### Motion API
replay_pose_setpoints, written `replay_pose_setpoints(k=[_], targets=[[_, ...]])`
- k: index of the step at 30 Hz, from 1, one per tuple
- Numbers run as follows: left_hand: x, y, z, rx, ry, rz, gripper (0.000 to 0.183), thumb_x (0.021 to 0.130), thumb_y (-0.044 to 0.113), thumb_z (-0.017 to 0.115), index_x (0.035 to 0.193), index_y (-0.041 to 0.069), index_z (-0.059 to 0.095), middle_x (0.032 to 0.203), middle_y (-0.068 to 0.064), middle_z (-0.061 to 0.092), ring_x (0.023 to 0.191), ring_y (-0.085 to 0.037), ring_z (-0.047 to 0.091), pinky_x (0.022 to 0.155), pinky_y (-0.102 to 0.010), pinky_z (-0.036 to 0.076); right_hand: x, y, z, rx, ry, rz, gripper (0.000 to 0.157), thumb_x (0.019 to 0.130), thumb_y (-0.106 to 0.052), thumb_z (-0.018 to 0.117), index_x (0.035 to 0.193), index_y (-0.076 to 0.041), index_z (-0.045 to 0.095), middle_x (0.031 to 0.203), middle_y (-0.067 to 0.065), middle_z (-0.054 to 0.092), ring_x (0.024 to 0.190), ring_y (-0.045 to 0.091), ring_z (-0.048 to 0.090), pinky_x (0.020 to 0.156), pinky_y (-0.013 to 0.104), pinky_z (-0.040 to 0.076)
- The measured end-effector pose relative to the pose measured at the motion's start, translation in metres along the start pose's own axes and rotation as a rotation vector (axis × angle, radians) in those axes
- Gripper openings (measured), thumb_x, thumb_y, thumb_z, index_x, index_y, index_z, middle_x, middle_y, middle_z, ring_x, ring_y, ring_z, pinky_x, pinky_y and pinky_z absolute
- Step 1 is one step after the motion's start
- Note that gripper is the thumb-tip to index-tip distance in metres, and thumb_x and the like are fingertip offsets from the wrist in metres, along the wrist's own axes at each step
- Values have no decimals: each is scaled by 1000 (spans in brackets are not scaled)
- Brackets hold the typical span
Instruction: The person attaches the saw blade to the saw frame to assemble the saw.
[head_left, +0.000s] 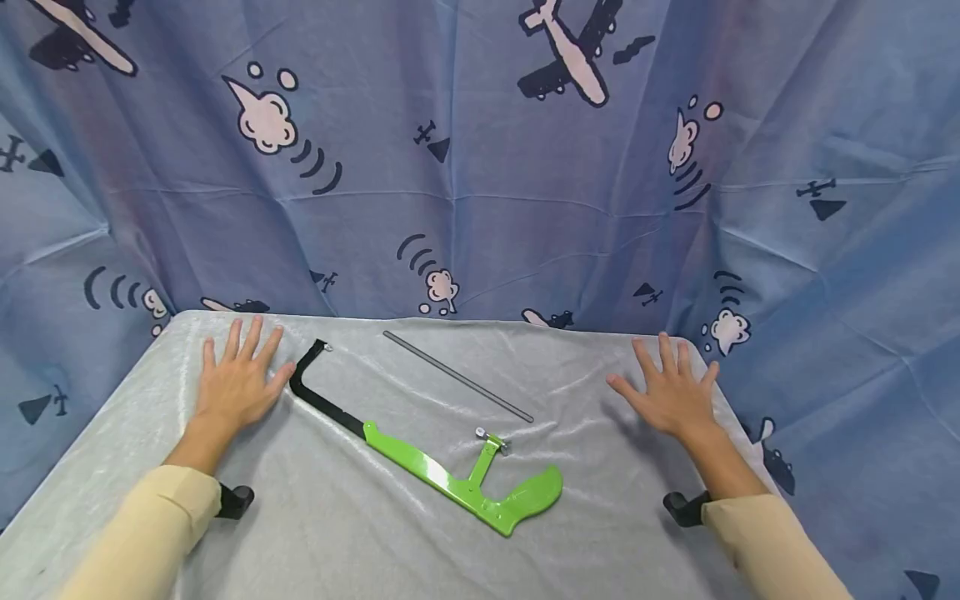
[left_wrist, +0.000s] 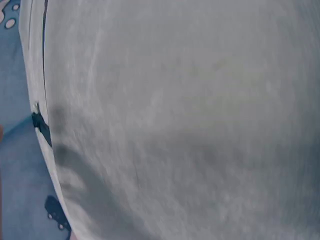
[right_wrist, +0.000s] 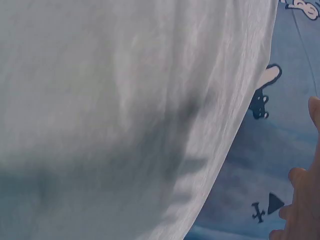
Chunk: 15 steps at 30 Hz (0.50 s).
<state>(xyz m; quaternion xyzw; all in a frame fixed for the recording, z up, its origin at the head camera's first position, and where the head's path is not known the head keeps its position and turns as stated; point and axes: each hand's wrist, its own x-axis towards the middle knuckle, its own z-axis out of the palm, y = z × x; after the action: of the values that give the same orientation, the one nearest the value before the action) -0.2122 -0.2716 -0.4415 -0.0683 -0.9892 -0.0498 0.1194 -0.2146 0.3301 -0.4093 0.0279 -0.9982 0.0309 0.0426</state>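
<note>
A hacksaw frame [head_left: 427,465] with a bright green handle and a black bent front arm lies slantwise on the grey cloth. Behind it rests a thin grey hacksaw blade [head_left: 457,377], separate from the frame. My left hand [head_left: 236,387], fingers spread and straight, is beside the frame's black end, its thumb close to that bend in the head view. On the other side, my right hand [head_left: 670,396] is spread palm down above the cloth, away from both tools. Neither hand holds anything. In the right wrist view, fingers [right_wrist: 302,200] show at the right edge.
The table [head_left: 360,550] is covered with a wrinkled pale grey cloth. Behind and around it hangs a blue curtain [head_left: 375,167] printed with planes and clouds. A screw with a wing nut [head_left: 492,441] sits on the short green post of the frame.
</note>
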Motion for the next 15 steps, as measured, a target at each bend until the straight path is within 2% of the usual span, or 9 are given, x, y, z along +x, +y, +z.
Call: replay_pose_setpoints(k=[8,15], targets=[[7,17,1,7,-14,36,63,95,52,32,146,15,26,153,-13,8,139,-30,-9,103,-63,-1,4,-24,2,9,-18,-33,87,83,-73,31,148,-17,17,152,21,0,136,45,-5,90,72,-14],[8,31,5,-11,1,67,62,94,52,36,145,17,29,153,-12,12,140,-31,-3,104,-61,2,8,-43,5,31,-22,-69,87,83,-74,31,147,-17,20,152,21,4,136,45,2,93,72,-8]])
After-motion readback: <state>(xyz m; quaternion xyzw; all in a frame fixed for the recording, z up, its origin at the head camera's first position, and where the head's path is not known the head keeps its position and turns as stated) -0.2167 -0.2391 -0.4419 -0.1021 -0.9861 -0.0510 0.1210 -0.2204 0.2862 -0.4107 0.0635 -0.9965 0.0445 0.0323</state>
